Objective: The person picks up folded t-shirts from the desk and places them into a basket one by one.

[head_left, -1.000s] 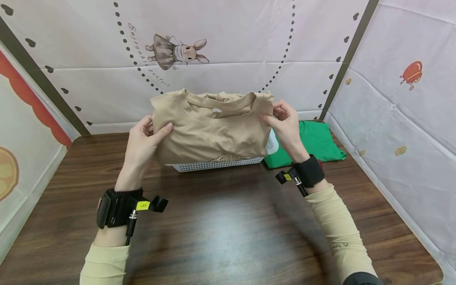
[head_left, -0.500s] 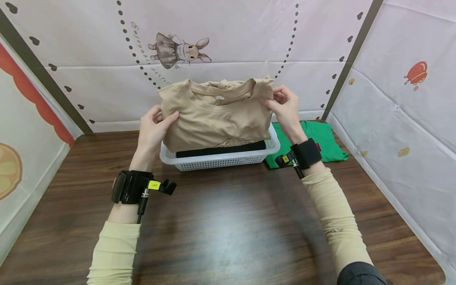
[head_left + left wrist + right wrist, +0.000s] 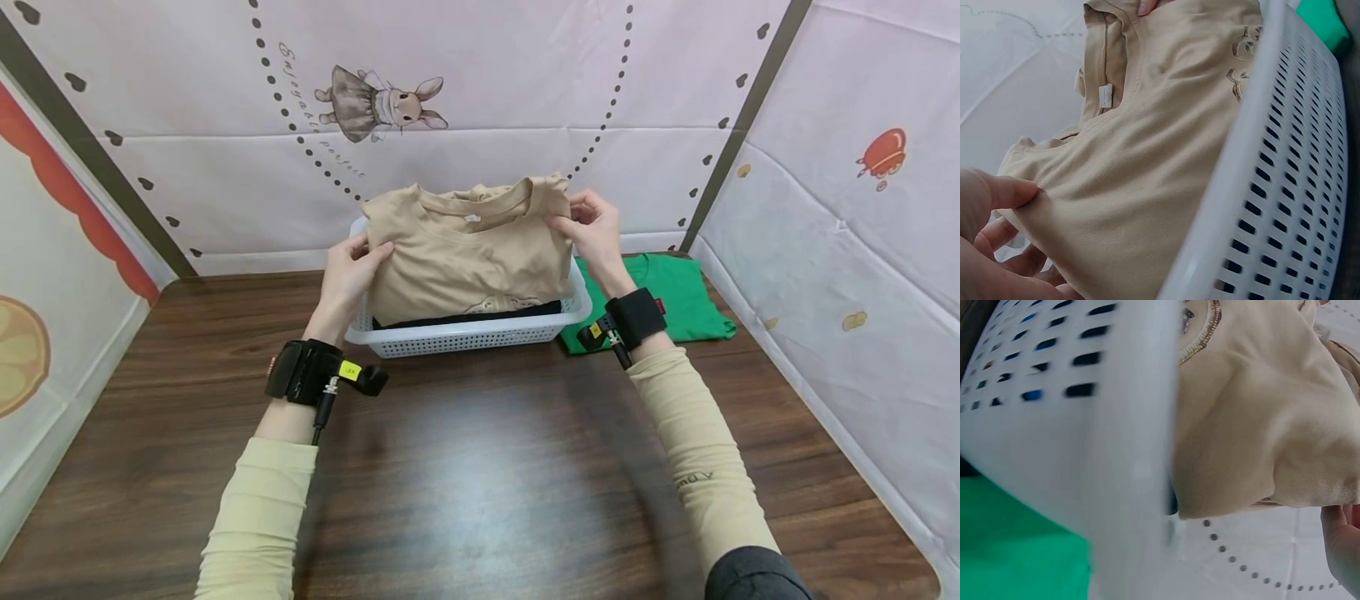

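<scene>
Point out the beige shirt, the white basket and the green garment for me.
Beige shirt [image 3: 468, 260]: head view, the middle of its front.
White basket [image 3: 1291, 159]: left wrist view, its perforated outer wall.
Green garment [image 3: 686, 296]: head view, its uncovered right-hand part.

The left arm [image 3: 258, 508] and right arm [image 3: 697, 458] are extended forward and angled inward. The left hand [image 3: 349, 271] is set in a thumb-and-finger pinch; the right hand [image 3: 597, 239], positioned well apart from it, is set likewise.
</scene>
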`<state>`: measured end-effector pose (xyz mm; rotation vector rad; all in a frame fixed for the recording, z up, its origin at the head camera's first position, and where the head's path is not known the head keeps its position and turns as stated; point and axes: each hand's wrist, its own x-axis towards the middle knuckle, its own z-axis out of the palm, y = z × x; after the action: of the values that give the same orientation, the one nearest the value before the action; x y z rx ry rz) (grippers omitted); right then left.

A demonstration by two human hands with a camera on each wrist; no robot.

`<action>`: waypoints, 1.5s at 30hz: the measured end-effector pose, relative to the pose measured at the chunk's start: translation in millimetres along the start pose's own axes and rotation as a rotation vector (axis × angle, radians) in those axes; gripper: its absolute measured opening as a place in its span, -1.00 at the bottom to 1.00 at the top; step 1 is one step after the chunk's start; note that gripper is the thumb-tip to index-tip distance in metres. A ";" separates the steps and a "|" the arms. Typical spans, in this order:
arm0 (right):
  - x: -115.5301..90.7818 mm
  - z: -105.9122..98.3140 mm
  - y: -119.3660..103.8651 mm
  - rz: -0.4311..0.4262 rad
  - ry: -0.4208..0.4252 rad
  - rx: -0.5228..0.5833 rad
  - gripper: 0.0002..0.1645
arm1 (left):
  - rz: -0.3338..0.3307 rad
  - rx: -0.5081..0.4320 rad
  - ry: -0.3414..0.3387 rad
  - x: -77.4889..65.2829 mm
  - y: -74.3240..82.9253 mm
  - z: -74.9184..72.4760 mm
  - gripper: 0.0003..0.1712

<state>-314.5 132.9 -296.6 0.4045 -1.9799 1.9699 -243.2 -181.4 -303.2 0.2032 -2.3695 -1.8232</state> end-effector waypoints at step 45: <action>-1.5 -25.4 41.5 0.020 -0.119 -0.848 -0.56 | 0.176 0.327 -0.036 -0.6 -35.1 18.1 -0.39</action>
<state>-329.6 158.6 -335.0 0.2760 -2.6448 0.9603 -245.5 -173.0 -341.8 -0.0057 -2.6055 -1.3687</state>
